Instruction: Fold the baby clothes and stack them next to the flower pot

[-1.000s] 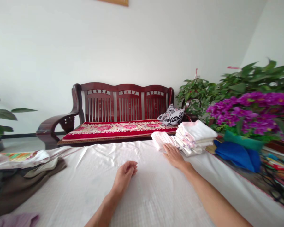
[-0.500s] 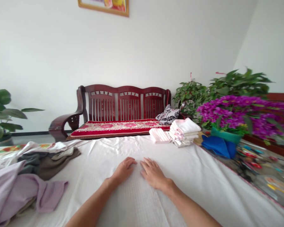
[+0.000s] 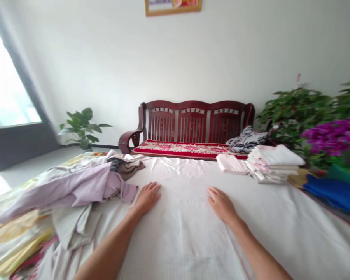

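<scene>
Both of my hands rest palm down on a white cloth (image 3: 186, 217) spread over the table. My left hand (image 3: 147, 197) lies with its fingers stretched out, just right of a lilac garment (image 3: 87, 184). My right hand (image 3: 221, 203) is also flat with its fingers extended, and a wide stretch of white cloth separates the two. Neither hand holds anything. Beyond my right hand sit a folded pinkish-white cloth (image 3: 231, 163) and a stack of folded white cloths (image 3: 275, 161).
Loose clothes are heaped at the left, with a grey garment (image 3: 74, 223) and a brown one (image 3: 131, 170). A blue cloth (image 3: 334, 192) and purple flowers (image 3: 335, 136) stand at the right. Behind the table is a dark red wooden bench (image 3: 192, 120).
My hands have moved apart over the white cloth, the left towards the lilac garment and the right away from it. The view has turned left, showing more of the clothes heap.
</scene>
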A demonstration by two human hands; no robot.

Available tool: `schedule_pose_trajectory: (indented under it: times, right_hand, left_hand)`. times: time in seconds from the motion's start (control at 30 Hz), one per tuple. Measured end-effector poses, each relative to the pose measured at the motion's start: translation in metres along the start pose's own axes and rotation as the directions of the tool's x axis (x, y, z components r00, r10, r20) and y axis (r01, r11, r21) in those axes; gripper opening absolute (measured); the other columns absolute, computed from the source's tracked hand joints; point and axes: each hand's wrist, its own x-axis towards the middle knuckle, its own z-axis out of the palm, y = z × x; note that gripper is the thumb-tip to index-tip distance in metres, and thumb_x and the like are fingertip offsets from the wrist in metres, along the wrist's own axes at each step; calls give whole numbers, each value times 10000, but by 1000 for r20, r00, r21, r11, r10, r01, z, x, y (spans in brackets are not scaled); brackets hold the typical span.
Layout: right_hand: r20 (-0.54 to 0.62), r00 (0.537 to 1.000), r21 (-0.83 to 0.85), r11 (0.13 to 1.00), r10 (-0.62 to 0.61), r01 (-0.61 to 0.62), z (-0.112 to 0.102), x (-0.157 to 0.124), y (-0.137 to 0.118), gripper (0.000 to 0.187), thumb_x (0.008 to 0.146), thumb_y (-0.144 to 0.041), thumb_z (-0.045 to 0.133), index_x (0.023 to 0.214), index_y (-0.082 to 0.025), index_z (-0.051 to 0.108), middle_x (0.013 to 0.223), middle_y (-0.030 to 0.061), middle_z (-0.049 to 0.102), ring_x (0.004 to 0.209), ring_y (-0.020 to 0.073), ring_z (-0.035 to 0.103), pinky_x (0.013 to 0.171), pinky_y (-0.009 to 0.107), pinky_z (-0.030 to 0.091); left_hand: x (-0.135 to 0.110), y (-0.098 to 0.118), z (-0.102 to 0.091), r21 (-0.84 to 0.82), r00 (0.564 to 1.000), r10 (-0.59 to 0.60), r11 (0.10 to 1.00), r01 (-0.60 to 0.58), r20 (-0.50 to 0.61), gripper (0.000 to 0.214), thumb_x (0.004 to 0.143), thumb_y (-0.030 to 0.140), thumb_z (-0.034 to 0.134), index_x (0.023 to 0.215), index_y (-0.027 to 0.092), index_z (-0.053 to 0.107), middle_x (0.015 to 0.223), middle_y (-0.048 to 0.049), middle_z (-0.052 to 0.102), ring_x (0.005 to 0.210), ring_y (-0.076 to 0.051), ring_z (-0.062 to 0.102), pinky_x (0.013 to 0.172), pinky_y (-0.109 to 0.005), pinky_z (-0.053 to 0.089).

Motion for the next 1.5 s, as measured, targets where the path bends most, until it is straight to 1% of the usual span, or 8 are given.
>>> schedule_pose_trajectory:
  times: [0.37,0.57,0.73,0.9,1.07,1.2,1.37,1.5]
  right_hand:
    - [-41,998,90,995,-48,52,3,6,12,439,892,-321,396,1195,-169,675,1295,134,658,1217,248,598,1080,425,438]
    - [-37,999,167,985,-26,32,6,8,17,442,877,-351,392,1156,-182,690,1282,126,667,1210,245,603,1071,431,450]
    - [-19,1000,194,981,-14,18,9,9,22,455,873,-358,388,1158,-173,690,1289,127,662,1214,240,600,1079,424,446]
    - [-10,1000,223,975,2,1,7,12,24,466,845,-356,403,1144,-156,700,1285,135,664,1204,247,610,1075,422,452]
    - [-5,1000,253,967,9,-8,5,13,25,434,828,-351,429,1112,-186,712,1256,123,683,1179,248,625,1058,422,467]
    - [-9,1000,261,965,18,-15,8,13,27,436,824,-360,426,1102,-191,715,1254,121,683,1176,252,625,1059,425,464]
    - [-30,999,270,963,28,-19,12,13,28,427,825,-371,424,1086,-205,718,1242,113,689,1171,256,628,1058,433,466]
    - [-32,999,267,964,29,-20,13,13,29,441,828,-391,418,1093,-202,715,1248,115,686,1173,265,629,1057,452,469]
  left_hand:
    - [0,-10,-2,-338,947,-193,936,98,-258,365,820,88,453,1058,192,710,1097,-59,724,1057,-200,650,995,-350,479]
    - [-9,-15,-25,-229,796,-300,951,207,-525,383,845,95,463,1106,256,692,1219,-35,680,1221,-237,554,1096,-418,385]
    - [-15,-26,-51,-81,629,-343,910,407,-698,429,897,161,454,1290,255,598,1444,-49,523,1434,-257,320,1204,-465,186]
    - [-14,-52,-73,-37,491,-433,777,628,-756,553,890,254,510,1434,168,460,1527,-155,389,1467,-335,209,1180,-538,171]
    - [-15,-89,-99,-56,423,-540,662,748,-728,602,860,343,576,1414,129,476,1505,-209,391,1411,-401,290,1111,-554,271]
    - [-19,-109,-118,-151,399,-632,636,757,-664,349,887,315,527,1186,189,653,1287,-163,606,1248,-376,491,1026,-543,362]
    - [-17,-109,-127,-350,254,-673,625,698,-695,321,956,233,400,1172,142,621,1085,-132,688,1021,-311,623,892,-460,459]
    - [-3,-72,-128,-467,296,-621,761,451,-726,286,980,210,343,1116,150,588,1030,-75,691,946,-209,641,858,-319,490]
